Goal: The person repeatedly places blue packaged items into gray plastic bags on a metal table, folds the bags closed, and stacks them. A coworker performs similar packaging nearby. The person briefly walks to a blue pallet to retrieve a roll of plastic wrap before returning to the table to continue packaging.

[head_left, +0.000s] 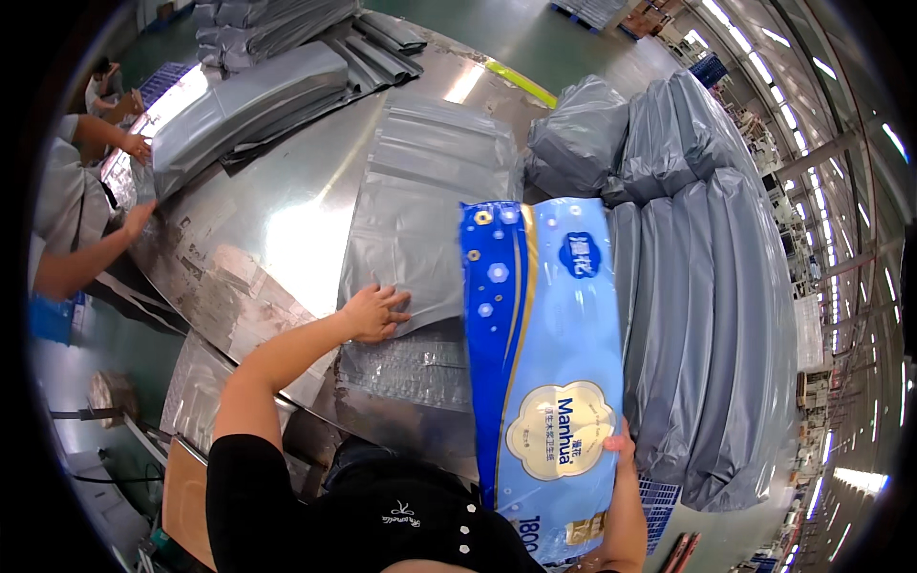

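Observation:
A large blue plastic pack of tissue paper (544, 334), tall and light blue with a darker left band, stands upright before me at the right. My right hand (621, 445) is closed on its right edge, with the fingers partly hidden behind it. To the left of the pack, a flat grey plastic mailing bag (420, 220) lies on the metal table. My left hand (376, 313) rests on the bag's near left corner, its fingers apart. A sheet of clear bubble wrap (406, 368) shows below the bag's near edge.
Filled grey bags (697, 315) are piled along the right side. More grey bags (258, 105) lie at the table's far left, where a co-worker's hands (141, 212) hold one. Bare metal tabletop (239, 210) shows between. A blue plastic pallet (659, 506) sits low at right.

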`<state>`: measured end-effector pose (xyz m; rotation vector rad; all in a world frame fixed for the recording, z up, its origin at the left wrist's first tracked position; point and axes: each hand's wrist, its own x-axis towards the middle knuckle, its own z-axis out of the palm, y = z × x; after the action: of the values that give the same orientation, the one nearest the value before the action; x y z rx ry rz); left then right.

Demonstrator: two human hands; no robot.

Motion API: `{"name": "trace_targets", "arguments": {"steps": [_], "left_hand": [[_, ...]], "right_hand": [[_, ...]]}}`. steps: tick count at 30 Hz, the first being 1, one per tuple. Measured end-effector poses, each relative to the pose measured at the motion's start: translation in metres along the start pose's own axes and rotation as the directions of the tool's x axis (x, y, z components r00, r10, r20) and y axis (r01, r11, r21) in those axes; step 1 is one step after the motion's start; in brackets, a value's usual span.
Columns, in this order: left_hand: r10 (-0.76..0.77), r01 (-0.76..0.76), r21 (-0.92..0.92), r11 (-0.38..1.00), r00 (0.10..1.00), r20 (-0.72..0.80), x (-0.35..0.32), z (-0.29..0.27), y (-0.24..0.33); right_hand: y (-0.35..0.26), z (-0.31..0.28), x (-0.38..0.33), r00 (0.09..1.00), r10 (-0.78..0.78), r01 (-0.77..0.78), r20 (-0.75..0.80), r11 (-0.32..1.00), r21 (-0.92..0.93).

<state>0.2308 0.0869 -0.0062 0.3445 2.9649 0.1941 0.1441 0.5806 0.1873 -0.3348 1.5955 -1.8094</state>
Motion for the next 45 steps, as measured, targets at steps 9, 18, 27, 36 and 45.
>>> {"name": "trace_targets", "arguments": {"steps": [9,18,27,36,45], "left_hand": [[-0.187,0.195,0.027,0.98,0.964,-0.19,0.013,0.023,-0.05],[-0.278,0.291,-0.011,0.957,0.901,-0.334,0.019,-0.055,-0.039],[-0.336,0.251,-0.272,0.929,0.88,-0.335,0.039,-0.025,-0.05],[-0.708,0.26,-0.749,0.609,0.603,-0.367,0.115,0.013,-0.153],[-0.741,0.652,-0.612,0.447,0.654,0.154,0.159,0.012,-0.2]], "right_hand": [[0.073,-0.016,0.016,0.821,0.563,-0.567,0.096,0.824,0.012],[0.112,0.02,0.076,0.662,0.729,-0.728,0.172,0.681,-0.083],[0.114,-0.014,0.112,0.849,0.435,-0.523,0.298,0.768,0.37],[0.188,0.064,0.249,0.964,-0.264,0.165,0.04,0.47,-0.867],[0.109,0.066,0.528,0.793,-0.594,0.214,-0.138,0.483,-0.849]]}}
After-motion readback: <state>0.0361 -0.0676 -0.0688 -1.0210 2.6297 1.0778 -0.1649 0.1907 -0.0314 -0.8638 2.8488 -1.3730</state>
